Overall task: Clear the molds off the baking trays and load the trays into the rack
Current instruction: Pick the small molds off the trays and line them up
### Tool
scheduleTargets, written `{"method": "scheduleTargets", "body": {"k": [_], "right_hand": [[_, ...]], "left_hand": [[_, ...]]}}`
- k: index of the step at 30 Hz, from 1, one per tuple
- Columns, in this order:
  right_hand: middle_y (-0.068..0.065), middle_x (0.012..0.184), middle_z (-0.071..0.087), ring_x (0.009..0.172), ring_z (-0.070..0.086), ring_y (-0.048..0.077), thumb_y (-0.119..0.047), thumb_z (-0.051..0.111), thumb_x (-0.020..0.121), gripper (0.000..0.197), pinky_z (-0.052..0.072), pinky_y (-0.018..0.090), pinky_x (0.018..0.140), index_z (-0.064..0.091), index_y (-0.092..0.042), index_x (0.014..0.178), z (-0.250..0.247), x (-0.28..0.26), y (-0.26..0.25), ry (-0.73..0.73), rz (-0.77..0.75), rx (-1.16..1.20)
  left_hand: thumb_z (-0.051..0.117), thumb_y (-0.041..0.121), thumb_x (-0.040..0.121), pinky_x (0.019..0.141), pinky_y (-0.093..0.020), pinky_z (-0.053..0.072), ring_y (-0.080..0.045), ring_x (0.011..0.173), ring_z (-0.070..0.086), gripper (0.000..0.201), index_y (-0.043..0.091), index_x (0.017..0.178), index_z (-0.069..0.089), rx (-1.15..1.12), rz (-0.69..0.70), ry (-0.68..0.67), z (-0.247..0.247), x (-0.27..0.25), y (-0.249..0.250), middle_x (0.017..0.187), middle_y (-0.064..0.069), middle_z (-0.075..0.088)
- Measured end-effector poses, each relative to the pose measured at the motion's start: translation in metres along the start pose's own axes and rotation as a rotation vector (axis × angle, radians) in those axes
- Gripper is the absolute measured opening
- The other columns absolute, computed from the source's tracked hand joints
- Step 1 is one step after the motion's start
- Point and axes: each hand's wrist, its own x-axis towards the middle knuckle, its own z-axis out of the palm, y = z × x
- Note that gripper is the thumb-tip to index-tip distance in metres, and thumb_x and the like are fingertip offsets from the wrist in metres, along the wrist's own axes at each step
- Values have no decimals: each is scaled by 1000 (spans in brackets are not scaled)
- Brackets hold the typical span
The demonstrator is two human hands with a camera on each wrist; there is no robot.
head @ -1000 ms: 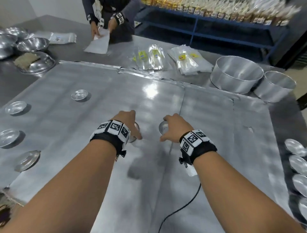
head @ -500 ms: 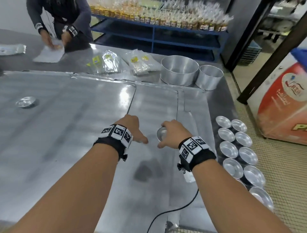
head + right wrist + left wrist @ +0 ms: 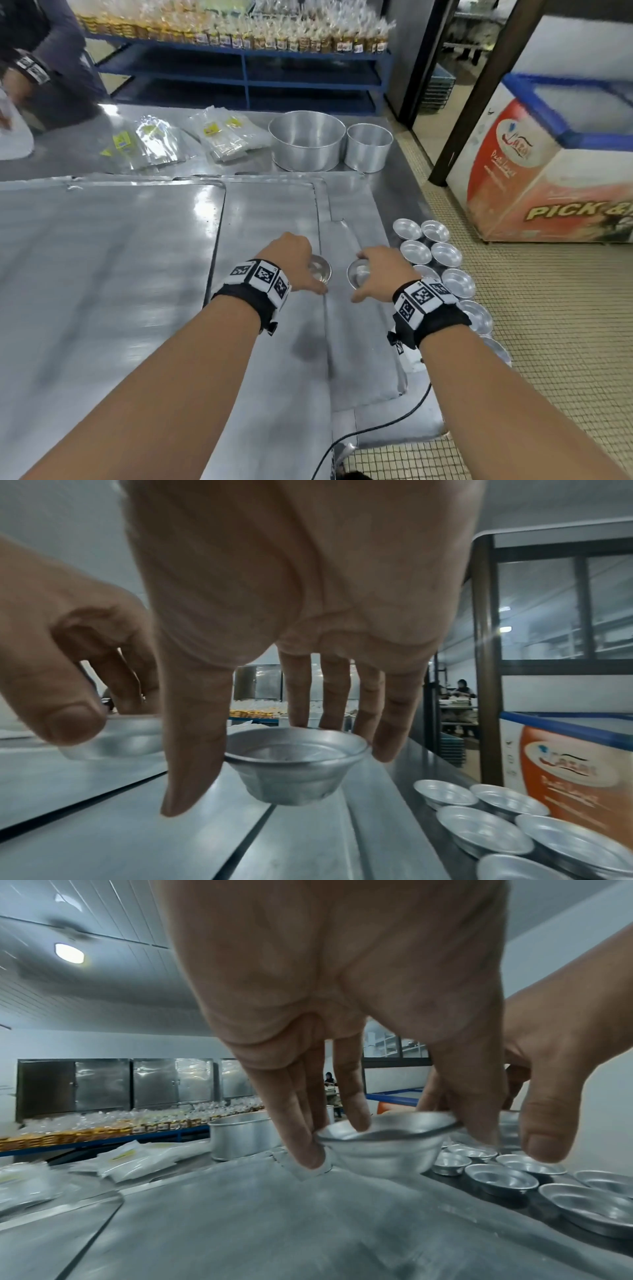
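Note:
My left hand [image 3: 301, 263] holds a small silver mold [image 3: 321, 270] from above, fingers and thumb pinching its rim [image 3: 383, 1133]. My right hand [image 3: 380, 270] grips a second mold [image 3: 358, 274] the same way, lifted just above the tray [image 3: 294, 761]. Both hands hover over the right part of the large flat baking trays [image 3: 102, 274]. To the right, several more molds [image 3: 445, 255] stand in two rows on the table's edge, also seen low in the right wrist view [image 3: 479, 829].
Two round metal pans [image 3: 306, 140] and clear packets [image 3: 226, 137] lie behind the trays. Another person [image 3: 37, 68] works at the far left. A blue shelf [image 3: 246, 65] of packed goods stands behind, a chest freezer [image 3: 548, 164] to the right. A black cable [image 3: 376, 425] hangs at the table's near edge.
Both hands have carried their molds rightward across the trays towards the rows of molds at the table's right edge. My view has turned right with them.

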Motion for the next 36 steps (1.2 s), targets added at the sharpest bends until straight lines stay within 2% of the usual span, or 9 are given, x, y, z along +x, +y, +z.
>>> {"method": "scheduleTargets", "body": {"k": [2, 6, 9, 13, 16, 19, 28, 32, 36], "right_hand": [[3, 128, 58, 120, 52, 26, -41, 90, 56, 87, 45, 36, 100, 54, -18, 132, -7, 2, 9, 19, 16, 1], [2, 127, 59, 119, 52, 26, -42, 89, 59, 86, 45, 33, 98, 53, -19, 134, -23, 11, 36, 49, 64, 17], [-1, 125, 58, 120, 49, 27, -44, 89, 56, 88, 48, 39, 97, 53, -23, 134, -33, 31, 62, 73, 111, 11], [-5, 104, 56, 108, 54, 24, -46, 87, 57, 77, 48, 33, 83, 55, -24, 123, -47, 64, 97, 83, 122, -5], [-2, 112, 61, 109, 53, 23, -43, 82, 67, 64, 46, 32, 90, 56, -23, 122, -60, 97, 130, 60, 127, -44], [2, 123, 61, 115, 53, 26, -47, 84, 63, 79, 47, 33, 93, 53, -23, 131, -70, 137, 164, 43, 145, -15], [8, 122, 60, 117, 53, 29, -41, 85, 66, 74, 49, 41, 98, 56, -13, 129, -87, 248, 235, -2, 150, 66], [1, 94, 63, 92, 61, 22, -52, 82, 53, 52, 54, 31, 74, 61, -22, 91, -83, 288, 245, -23, 161, 28], [4, 97, 64, 95, 60, 24, -36, 82, 63, 49, 56, 33, 78, 62, -20, 105, -71, 312, 259, -33, 142, 16]], "left_hand": [[83, 57, 58, 74, -36, 56, -24, 85, 61, 65, 16, 102, 59, -48, 42, 23, -1, 7, 7, 97, -4, 59], [81, 55, 62, 77, -34, 54, -22, 87, 59, 72, 16, 115, 54, -62, 116, 49, -3, 29, 31, 103, -4, 60], [81, 51, 65, 77, -29, 50, -20, 88, 54, 69, 12, 116, 56, -86, 141, 60, 0, 57, 55, 101, 0, 55], [80, 53, 65, 85, -37, 54, -28, 104, 60, 75, 11, 122, 56, -99, 122, 29, 8, 104, 85, 111, -8, 63], [78, 52, 68, 85, -38, 54, -30, 103, 62, 73, 10, 123, 56, -116, 112, 34, 13, 147, 109, 111, -11, 65], [74, 54, 70, 87, -39, 53, -30, 107, 60, 73, 9, 124, 55, -133, 94, 43, 20, 194, 127, 111, -10, 66], [70, 38, 77, 71, -26, 42, -29, 93, 62, 35, 8, 93, 61, -141, 12, 17, 31, 310, 169, 94, -10, 65], [65, 33, 84, 80, -28, 45, -28, 99, 61, 35, 6, 106, 64, -107, -3, 13, 35, 343, 182, 104, -11, 65], [66, 33, 82, 92, -30, 43, -32, 115, 54, 52, 4, 124, 57, -117, -38, 18, 48, 367, 183, 117, -14, 61]]}}
